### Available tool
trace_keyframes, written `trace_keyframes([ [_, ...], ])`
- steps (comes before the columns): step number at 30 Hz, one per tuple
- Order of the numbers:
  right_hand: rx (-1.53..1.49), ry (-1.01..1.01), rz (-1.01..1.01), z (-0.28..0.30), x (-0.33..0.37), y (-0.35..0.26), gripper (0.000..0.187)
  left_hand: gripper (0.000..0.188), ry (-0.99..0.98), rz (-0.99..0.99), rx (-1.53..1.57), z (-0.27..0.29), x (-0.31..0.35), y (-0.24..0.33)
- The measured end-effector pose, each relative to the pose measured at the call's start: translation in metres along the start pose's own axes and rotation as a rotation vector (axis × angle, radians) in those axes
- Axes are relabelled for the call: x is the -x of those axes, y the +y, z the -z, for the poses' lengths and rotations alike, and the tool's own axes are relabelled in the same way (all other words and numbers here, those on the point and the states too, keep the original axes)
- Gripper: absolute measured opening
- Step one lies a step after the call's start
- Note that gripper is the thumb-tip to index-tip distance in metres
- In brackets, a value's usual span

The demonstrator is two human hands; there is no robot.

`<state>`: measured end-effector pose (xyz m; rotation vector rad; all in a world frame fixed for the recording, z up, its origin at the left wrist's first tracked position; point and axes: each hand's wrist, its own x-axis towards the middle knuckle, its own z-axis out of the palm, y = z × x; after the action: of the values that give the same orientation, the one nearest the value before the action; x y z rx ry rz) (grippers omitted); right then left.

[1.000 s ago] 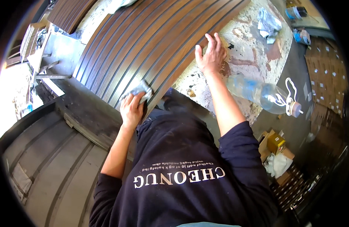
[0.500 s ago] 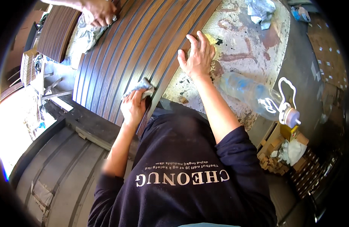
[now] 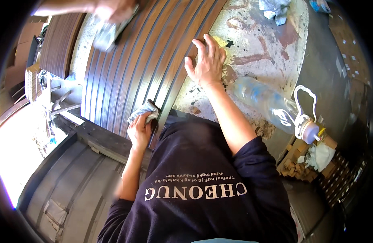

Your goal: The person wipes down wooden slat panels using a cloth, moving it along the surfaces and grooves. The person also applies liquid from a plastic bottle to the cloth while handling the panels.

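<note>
A brown, wood-grained slatted panel [image 3: 154, 52] with dark grooves lies on a paint-stained worktable [image 3: 251, 44]. My left hand [image 3: 139, 130] is closed on a grey-white rag [image 3: 145, 111], which rests on the panel near its close end. With fingers spread, my right hand [image 3: 206, 65] lies at the panel's right edge and holds nothing. Across the panel at the upper left, another person's hand [image 3: 113, 9], blurred, has a pale cloth [image 3: 107, 34] on the surface.
A large clear plastic bottle [image 3: 267, 105] with a white loop handle lies beside my right forearm. Another rag [image 3: 275, 10] is at the table's far right. A second slatted panel [image 3: 59, 44] sits at the left. Wood offcuts [image 3: 295, 166] fill the lower right.
My left hand has drawn the rag toward me along the panel. The other person's cloth has moved onto the panel and blurred. My right hand stays at the panel's edge.
</note>
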<state>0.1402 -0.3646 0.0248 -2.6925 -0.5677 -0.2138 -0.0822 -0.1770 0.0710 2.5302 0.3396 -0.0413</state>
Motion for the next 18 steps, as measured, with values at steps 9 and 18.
trace_keyframes([
  [9,-0.024,0.053,0.029,0.0,-0.005,-0.005,0.055,0.021,0.101,-0.127,-0.011,-0.023,-0.157,0.056],
  [18,-0.015,0.018,0.009,-0.002,0.0,-0.001,0.056,0.025,0.073,-0.011,0.064,-0.005,0.002,-0.005],
])
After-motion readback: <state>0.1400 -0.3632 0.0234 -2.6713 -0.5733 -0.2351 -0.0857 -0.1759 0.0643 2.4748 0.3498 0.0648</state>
